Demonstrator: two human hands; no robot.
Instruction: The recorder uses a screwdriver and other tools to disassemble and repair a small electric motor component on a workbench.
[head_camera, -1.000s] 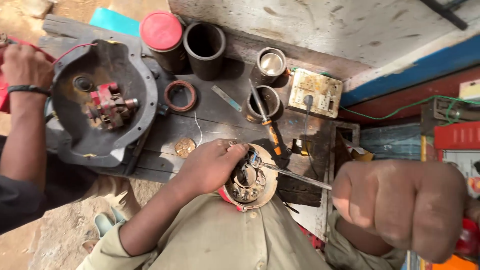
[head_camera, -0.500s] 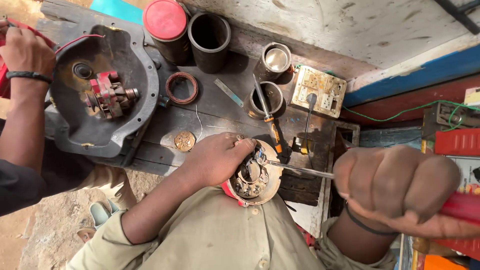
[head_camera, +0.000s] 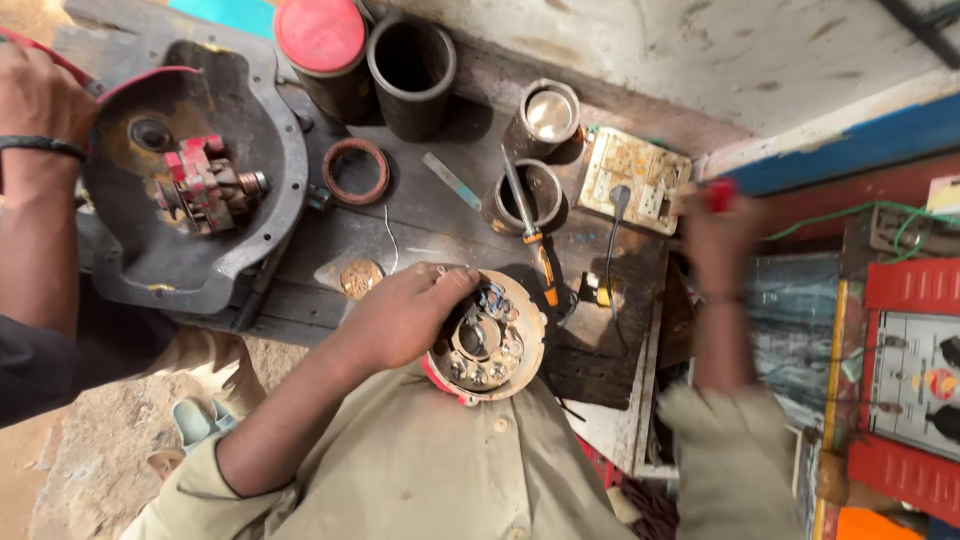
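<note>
My left hand (head_camera: 405, 315) grips a round metal motor plate (head_camera: 490, 345) with coils and contacts, held against my chest at the bench's front edge. My right hand (head_camera: 715, 235) is stretched out to the right and blurred, closed on a red-handled tool (head_camera: 720, 193) beside a cream socket board (head_camera: 635, 180). An orange-handled screwdriver (head_camera: 535, 245) lies on the dark wooden bench (head_camera: 430, 225) just beyond the plate.
A co-worker's hand (head_camera: 35, 95) rests on a grey motor housing (head_camera: 190, 180) at the left. At the back stand a red-lidded can (head_camera: 322, 45), a black cylinder (head_camera: 412, 65) and two metal cups (head_camera: 548, 115). A rubber ring (head_camera: 356, 170) lies nearby. Red equipment (head_camera: 915, 370) stands at the right.
My right hand, close to the camera before, has swung away toward the socket board with the red-handled tool. My left hand still holds the plate.
</note>
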